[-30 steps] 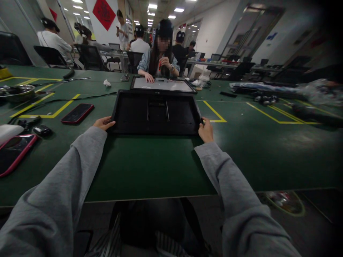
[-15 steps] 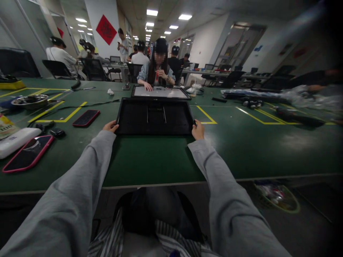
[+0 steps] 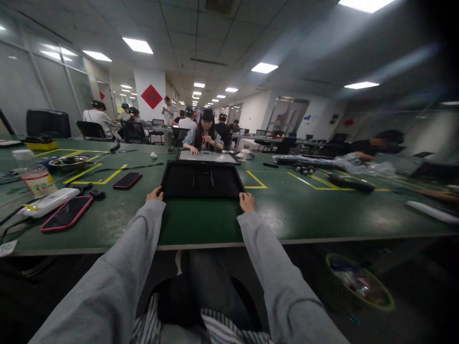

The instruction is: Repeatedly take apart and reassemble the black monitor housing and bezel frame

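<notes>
Here we are at the black panel (image 3: 202, 182), broad and shallow with a raised rim, right in front of us over the green table (image 3: 201, 223); whether it lies fully flat on the top, we cannot tell. Two thin upright strips mark its middle. Our left hand (image 3: 154, 193) has it by the left side, down near the close corner, fingers curled in and the thumb at the rim. Our right hand (image 3: 247, 201) matches it on the opposite side, part-closed around the edge by the near right corner; the undersides of both grips are hidden from us.

Just beyond the far rim we see a grey panel (image 3: 211, 156) in a dark frame, and across from us a co-worker's hand (image 3: 194, 150) resting on it, while the other holds something small and red by the chin.

Out to our left, two phones: a dark one (image 3: 128, 180) nearer the panel, a pink-edged one (image 3: 68, 214) closer to us, beside a white device (image 3: 50, 202). Behind that stand a bottle (image 3: 38, 181) and a metal bowl (image 3: 68, 164). Far right, crumpled clear plastic (image 3: 347, 164); below the table, a filled basket (image 3: 328, 262).
</notes>
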`<act>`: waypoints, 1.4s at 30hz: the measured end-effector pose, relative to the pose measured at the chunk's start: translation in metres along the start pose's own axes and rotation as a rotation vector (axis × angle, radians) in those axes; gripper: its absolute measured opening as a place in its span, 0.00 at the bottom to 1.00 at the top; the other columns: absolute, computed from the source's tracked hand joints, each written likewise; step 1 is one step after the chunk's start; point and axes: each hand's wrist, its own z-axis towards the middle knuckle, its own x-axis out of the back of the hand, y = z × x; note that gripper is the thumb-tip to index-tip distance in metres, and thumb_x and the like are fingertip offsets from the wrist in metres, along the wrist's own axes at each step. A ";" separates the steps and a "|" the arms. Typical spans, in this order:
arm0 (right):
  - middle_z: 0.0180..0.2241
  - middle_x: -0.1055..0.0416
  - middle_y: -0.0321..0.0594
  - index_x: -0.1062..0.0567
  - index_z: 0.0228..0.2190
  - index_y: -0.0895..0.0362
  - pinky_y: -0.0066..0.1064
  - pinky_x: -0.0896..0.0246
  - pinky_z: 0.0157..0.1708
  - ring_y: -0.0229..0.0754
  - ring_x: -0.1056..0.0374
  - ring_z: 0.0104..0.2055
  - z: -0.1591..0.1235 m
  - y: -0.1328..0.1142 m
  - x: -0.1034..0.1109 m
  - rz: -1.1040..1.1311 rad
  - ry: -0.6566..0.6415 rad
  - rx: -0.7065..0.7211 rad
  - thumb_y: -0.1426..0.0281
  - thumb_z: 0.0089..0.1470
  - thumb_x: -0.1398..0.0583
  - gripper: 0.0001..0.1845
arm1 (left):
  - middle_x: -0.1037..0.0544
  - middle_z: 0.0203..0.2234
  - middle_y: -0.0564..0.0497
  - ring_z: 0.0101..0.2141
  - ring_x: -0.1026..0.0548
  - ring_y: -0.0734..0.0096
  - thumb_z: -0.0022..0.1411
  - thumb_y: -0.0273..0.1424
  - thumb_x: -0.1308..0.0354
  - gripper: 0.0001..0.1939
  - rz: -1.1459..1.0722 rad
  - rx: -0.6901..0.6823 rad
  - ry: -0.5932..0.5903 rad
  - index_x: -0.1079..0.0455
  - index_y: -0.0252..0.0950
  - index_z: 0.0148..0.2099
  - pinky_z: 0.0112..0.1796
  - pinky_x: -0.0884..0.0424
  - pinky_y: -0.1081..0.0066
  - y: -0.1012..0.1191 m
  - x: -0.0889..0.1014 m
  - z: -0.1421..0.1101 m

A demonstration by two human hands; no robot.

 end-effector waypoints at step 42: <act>0.52 0.35 0.59 0.23 0.49 0.61 0.46 0.46 0.52 0.56 0.41 0.55 0.003 0.000 -0.008 -0.112 0.086 -0.219 0.65 0.67 0.55 0.25 | 0.19 0.46 0.44 0.51 0.26 0.47 0.66 0.49 0.51 0.22 0.100 0.239 0.057 0.18 0.46 0.43 0.54 0.36 0.49 -0.061 -0.045 0.063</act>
